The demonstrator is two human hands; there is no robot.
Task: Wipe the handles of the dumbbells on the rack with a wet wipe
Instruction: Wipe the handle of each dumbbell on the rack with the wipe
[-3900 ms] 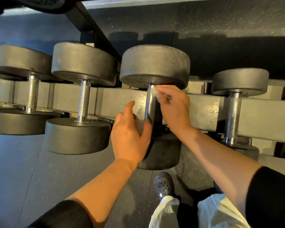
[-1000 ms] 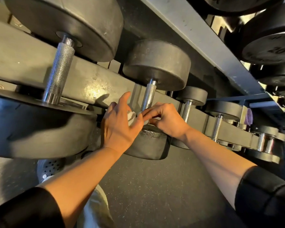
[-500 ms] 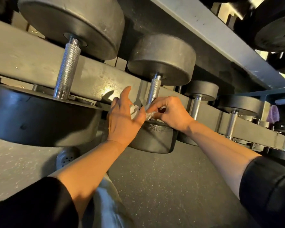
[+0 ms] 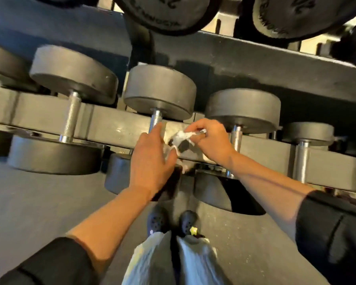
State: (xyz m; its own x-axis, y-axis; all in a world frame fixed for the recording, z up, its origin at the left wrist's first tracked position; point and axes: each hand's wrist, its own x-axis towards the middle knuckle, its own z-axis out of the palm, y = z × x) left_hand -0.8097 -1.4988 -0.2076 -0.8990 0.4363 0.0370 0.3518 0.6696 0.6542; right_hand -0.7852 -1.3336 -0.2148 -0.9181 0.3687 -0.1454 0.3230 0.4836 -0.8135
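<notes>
1. Open floor below and in front of the rack rail; free approach from there.
2. Narrow slots between neighbouring dumbbell heads, each crossed by a steel handle.
3. Middle slot taken up by left hand, right hand and wipe.
4. Blocked overhead by upper shelf and its plates.

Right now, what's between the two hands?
In the head view, the crumpled wipe stretches between the left hand and right hand, in front of the rack rail.
</notes>
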